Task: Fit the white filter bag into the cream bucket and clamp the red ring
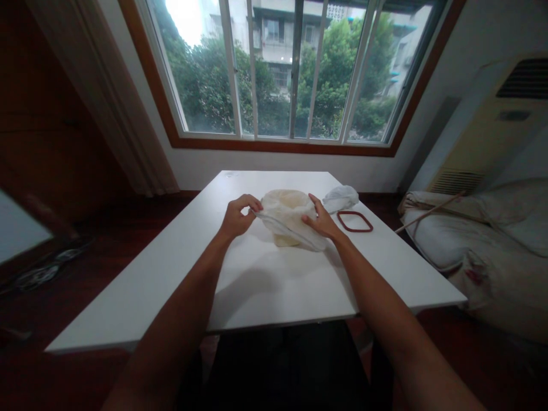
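A white, thin plastic bag (295,220) is draped over the mouth of a pale yellowish container (286,241) in the middle of the table. Only a low part of the container shows; the bag hides most of it. At its left edge, my left hand (240,216) pinches the bag between thumb and fingertips. On the other side, my right hand (321,220) grips the bag at the rim, thumb towards me and fingers behind. Just right of that hand lies a reddish-brown rounded-square ring (355,221), flat on the table.
Behind the ring is a crumpled bundle of white plastic (341,198). The white table (180,262) has its far edge towards a window (274,74). Covered, bulky furniture (488,245) stands to the right with a thin stick (430,212). A curtain (107,103) hangs at left.
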Demonstrator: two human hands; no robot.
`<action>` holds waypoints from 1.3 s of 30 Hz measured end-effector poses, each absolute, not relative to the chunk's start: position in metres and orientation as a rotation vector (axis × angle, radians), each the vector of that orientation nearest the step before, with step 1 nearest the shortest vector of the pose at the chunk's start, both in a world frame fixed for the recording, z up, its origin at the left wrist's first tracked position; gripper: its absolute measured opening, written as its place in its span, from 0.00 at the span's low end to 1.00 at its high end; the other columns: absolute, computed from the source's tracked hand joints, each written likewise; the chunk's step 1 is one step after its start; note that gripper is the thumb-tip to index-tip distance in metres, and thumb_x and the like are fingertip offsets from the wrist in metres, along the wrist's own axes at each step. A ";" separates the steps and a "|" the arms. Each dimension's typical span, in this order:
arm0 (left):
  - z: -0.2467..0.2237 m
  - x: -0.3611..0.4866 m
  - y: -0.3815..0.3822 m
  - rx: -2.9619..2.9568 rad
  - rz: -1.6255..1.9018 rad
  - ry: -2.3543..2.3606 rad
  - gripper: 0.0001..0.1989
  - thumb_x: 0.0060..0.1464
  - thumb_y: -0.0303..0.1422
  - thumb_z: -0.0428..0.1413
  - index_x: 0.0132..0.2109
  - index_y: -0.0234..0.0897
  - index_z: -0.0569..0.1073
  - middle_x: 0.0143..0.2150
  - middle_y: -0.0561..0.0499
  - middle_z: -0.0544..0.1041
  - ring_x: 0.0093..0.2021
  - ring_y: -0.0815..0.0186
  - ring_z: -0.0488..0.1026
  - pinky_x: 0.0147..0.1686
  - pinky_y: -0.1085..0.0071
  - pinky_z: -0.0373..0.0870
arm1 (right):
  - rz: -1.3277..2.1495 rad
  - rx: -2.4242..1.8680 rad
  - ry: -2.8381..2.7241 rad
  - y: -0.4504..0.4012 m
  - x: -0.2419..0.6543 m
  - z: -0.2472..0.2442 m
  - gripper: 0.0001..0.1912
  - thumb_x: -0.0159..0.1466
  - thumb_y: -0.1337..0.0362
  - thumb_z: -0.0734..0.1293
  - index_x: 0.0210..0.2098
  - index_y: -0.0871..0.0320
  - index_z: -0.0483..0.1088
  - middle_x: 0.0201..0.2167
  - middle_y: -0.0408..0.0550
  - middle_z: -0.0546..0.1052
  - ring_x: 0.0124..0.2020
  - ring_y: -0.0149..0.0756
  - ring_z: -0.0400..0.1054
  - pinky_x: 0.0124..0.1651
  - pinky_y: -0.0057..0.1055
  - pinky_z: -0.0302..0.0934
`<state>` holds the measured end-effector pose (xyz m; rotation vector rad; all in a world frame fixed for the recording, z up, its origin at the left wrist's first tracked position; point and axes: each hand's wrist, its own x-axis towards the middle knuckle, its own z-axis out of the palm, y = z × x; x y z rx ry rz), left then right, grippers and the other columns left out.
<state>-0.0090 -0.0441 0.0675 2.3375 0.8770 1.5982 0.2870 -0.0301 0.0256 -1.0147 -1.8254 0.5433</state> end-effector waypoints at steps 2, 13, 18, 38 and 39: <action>0.064 -0.024 -0.037 2.411 1.372 0.877 0.06 0.49 0.30 0.54 0.26 0.40 0.74 0.29 0.50 0.77 0.34 0.61 0.75 0.41 0.59 0.74 | 0.576 -0.993 -1.860 -0.031 0.289 0.025 0.52 0.57 0.41 0.70 0.69 0.63 0.49 0.66 0.64 0.60 0.64 0.51 0.59 0.66 0.45 0.57; 0.030 -0.025 -0.029 2.380 0.218 1.445 0.25 0.51 0.58 0.54 0.43 0.44 0.81 0.46 0.45 0.81 0.45 0.53 0.77 0.47 0.60 0.70 | 0.914 -1.107 -2.148 -0.029 0.311 0.022 0.36 0.53 0.53 0.76 0.57 0.59 0.67 0.56 0.53 0.75 0.54 0.45 0.70 0.59 0.41 0.64; 0.024 -0.016 -0.030 2.410 0.085 1.545 0.23 0.53 0.56 0.53 0.43 0.47 0.81 0.47 0.45 0.81 0.49 0.50 0.76 0.54 0.54 0.64 | 0.766 -1.247 -2.211 -0.014 0.325 0.015 0.28 0.48 0.64 0.77 0.48 0.61 0.74 0.48 0.52 0.79 0.48 0.47 0.72 0.56 0.41 0.66; 0.003 0.036 -0.016 1.768 1.462 0.877 0.47 0.55 0.62 0.50 0.70 0.39 0.47 0.70 0.35 0.56 0.68 0.51 0.58 0.65 0.51 0.57 | 0.826 -0.890 -1.515 -0.012 0.285 0.020 0.38 0.65 0.39 0.59 0.66 0.54 0.56 0.66 0.54 0.63 0.66 0.44 0.57 0.68 0.47 0.50; -0.002 0.039 -0.016 1.754 1.418 0.839 0.50 0.53 0.63 0.50 0.71 0.38 0.45 0.70 0.34 0.55 0.69 0.50 0.56 0.65 0.51 0.57 | 0.875 -0.874 -1.534 -0.015 0.281 0.018 0.40 0.64 0.37 0.58 0.67 0.53 0.55 0.67 0.52 0.62 0.68 0.44 0.55 0.69 0.46 0.49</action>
